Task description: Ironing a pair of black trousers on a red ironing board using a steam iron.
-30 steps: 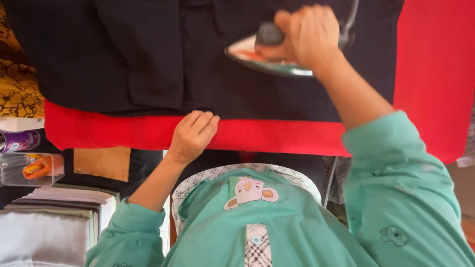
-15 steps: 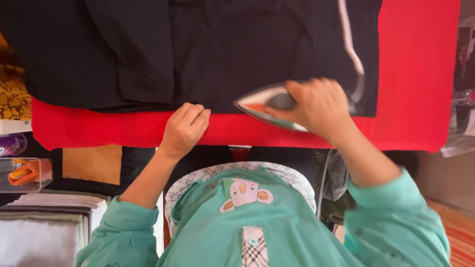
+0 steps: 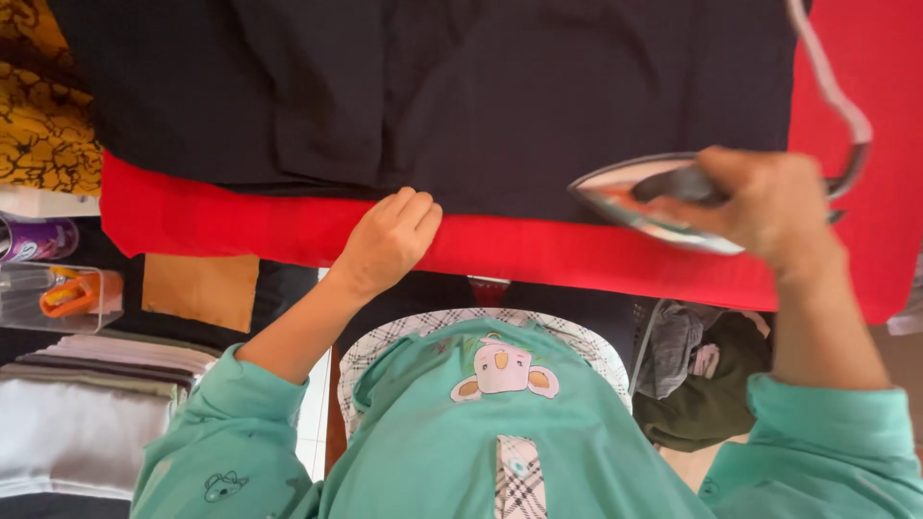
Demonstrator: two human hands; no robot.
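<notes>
A black garment lies spread over a red cloth that covers the ironing surface. My right hand grips the handle of an electric iron, which sits near the garment's lower right corner at the front edge of the red cloth. The iron's grey cord curves up to the right. My left hand rests with curled fingers on the red cloth, its fingertips touching the garment's near hem.
A yellow patterned fabric lies at the left. Below it stand a clear plastic box with an orange item and a stack of folded clothes. Crumpled clothes sit low on the right.
My right hand has drawn the iron from the far middle of the garment toward me and to the right. My left hand has stayed at the near hem.
</notes>
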